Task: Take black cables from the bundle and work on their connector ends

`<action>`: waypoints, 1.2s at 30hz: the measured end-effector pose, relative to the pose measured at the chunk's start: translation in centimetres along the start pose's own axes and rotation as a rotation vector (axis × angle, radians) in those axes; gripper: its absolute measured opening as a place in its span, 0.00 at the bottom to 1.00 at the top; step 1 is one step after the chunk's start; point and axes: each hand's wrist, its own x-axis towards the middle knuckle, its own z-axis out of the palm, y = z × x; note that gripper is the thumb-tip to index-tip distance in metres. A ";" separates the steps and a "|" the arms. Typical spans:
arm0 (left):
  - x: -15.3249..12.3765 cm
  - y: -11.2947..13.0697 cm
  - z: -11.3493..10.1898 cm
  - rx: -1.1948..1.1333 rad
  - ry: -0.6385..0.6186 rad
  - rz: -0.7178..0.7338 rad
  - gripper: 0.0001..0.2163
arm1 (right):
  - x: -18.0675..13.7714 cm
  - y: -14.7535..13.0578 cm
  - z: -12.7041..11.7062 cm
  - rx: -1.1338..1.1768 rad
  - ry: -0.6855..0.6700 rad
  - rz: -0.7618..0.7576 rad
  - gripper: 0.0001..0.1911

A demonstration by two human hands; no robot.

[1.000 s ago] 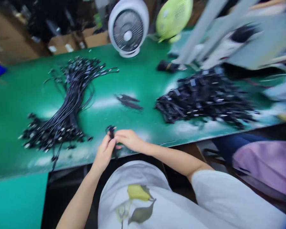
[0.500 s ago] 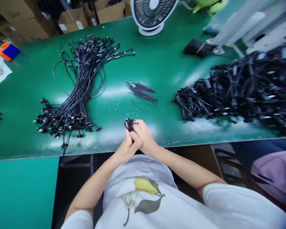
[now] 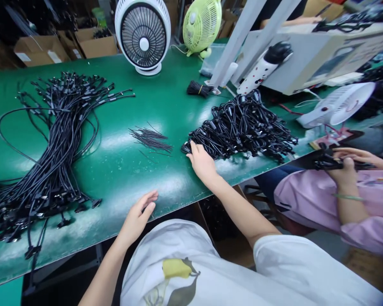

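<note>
My right hand (image 3: 202, 163) reaches forward over the green table (image 3: 166, 102) to the near left edge of a heap of coiled black cables (image 3: 242, 127). Its fingertips are in among the coils, so I cannot make out whether they grip one. My left hand (image 3: 140, 212) rests at the table's front edge, fingers stretched out and apart, holding nothing. A small scatter of thin black ties (image 3: 151, 138) lies between the two hands, a little further back.
A large sheaf of straight black cables (image 3: 51, 140) covers the table's left. A white fan (image 3: 143, 36) and a green fan (image 3: 201, 23) stand at the back, near a banded tie bundle (image 3: 198, 89). At the right, a co-worker's hands (image 3: 344, 163) in pink sleeves hold a cable.
Both hands were together on a small coiled cable at the front edge. They have parted: the right went forward-right to the heap, the left stayed near the edge and opened. The view swung right.
</note>
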 end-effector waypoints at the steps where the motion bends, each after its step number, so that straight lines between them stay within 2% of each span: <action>1: -0.2 0.0 -0.1 0.012 -0.002 0.002 0.21 | 0.0 -0.1 0.4 -0.034 0.019 0.004 0.23; 4: -1.2 0.1 -1.1 0.118 0.010 0.026 0.19 | -0.6 -0.6 1.3 -0.139 0.043 -0.030 0.18; 6: -2.1 0.0 -2.7 0.238 0.124 0.058 0.17 | -0.9 -0.8 1.4 -0.239 0.023 -0.064 0.13; 8: -3.0 -0.2 -5.1 0.405 0.330 0.106 0.16 | -0.9 -0.5 1.3 -0.334 0.028 -0.097 0.12; 10: -4.0 -0.6 -8.3 0.604 0.590 0.146 0.16 | -0.5 0.0 1.4 -0.377 0.078 -0.125 0.11; 13: -5.4 -0.5 -13.1 0.861 0.983 0.127 0.17 | 0.0 0.8 1.9 -0.338 0.153 -0.188 0.11; 15: -6.2 0.2 -15.5 0.970 1.149 0.091 0.18 | -0.2 0.9 2.0 -0.260 0.186 -0.217 0.14; 16: -6.4 0.7 -16.3 1.000 1.185 0.085 0.18 | -0.3 0.8 1.9 -0.212 0.184 -0.229 0.16; 18: -6.7 1.9 -17.5 1.018 1.189 0.086 0.18 | -0.7 0.5 1.4 -0.105 0.153 -0.258 0.19; 21: -6.0 3.4 -19.4 1.010 1.126 0.035 0.19 | -1.1 -0.1 0.5 0.062 0.108 -0.329 0.20; 24: -3.3 3.7 -22.7 1.003 0.998 -0.130 0.20 | -1.2 -0.5 0.7 0.173 0.187 -0.347 0.24; 26: -0.8 3.5 -25.1 0.942 0.943 -0.232 0.20 | -1.2 -0.5 1.1 0.163 0.216 -0.330 0.26; 29: 2.0 3.5 -27.5 0.847 0.911 -0.256 0.16 | -1.1 -0.2 1.2 0.043 0.212 -0.313 0.27; 31: 2.5 4.2 -27.5 0.843 0.945 -0.191 0.12 | -0.8 -0.5 0.1 -0.017 0.238 -0.335 0.31; 33: 2.0 5.2 -26.1 0.826 0.983 -0.016 0.13 | -0.2 -1.9 -1.6 -0.010 0.272 -0.370 0.31; 34: 1.6 5.8 -24.9 0.815 0.963 0.111 0.13 | 0.1 -3.3 -2.6 0.013 0.277 -0.390 0.30; 36: 0.6 7.1 -22.1 0.813 0.799 0.381 0.15 | 1.2 -7.5 -4.2 0.100 0.253 -0.456 0.28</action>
